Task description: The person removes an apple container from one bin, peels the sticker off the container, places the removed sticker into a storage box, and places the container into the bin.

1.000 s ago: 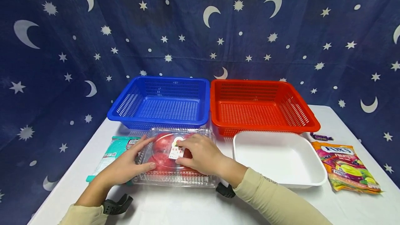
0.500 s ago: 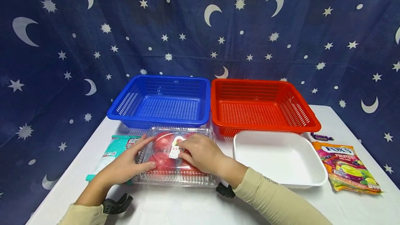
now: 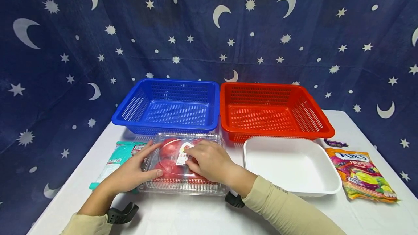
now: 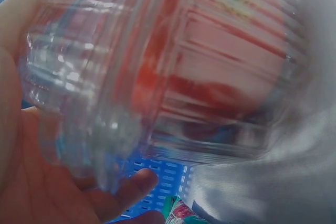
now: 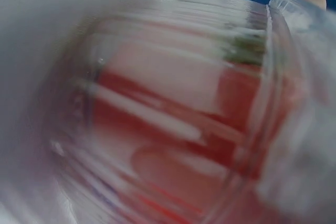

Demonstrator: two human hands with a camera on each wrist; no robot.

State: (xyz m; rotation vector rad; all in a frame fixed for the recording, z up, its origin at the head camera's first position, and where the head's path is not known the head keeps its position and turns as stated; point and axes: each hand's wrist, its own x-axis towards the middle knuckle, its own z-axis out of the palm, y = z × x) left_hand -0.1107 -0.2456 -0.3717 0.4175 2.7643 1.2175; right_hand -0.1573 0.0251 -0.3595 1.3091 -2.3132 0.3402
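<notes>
A clear plastic clamshell box (image 3: pixel 202 188) with large red round fruits (image 3: pixel 169 151) inside lies on the white table, its lid down. My left hand (image 3: pixel 130 171) rests against the box's left end, thumb and forefinger spread over the lid. In the left wrist view, the other fingers (image 4: pixel 131 192) of that hand extend past the box's side. On the lid is a white paper sticker (image 3: pixel 181 159). My right hand (image 3: pixel 212 160) pinches its right edge between thumb and fingers. The right wrist view shows mostly the blurred box wall (image 5: pixel 173 114).
Behind the box stand a blue basket (image 3: pixel 130 123) and a red basket (image 3: pixel 277 133), side by side. A white tub (image 3: pixel 290 166) is to the right, then an orange candy bag (image 3: pixel 362 175) and a small purple wrapped sweet (image 3: pixel 336 143). A teal packet (image 3: pixel 114 159) lies at left.
The right thumb has drawn in toward the right fingers at the sticker. The left hand and the box stay in place.
</notes>
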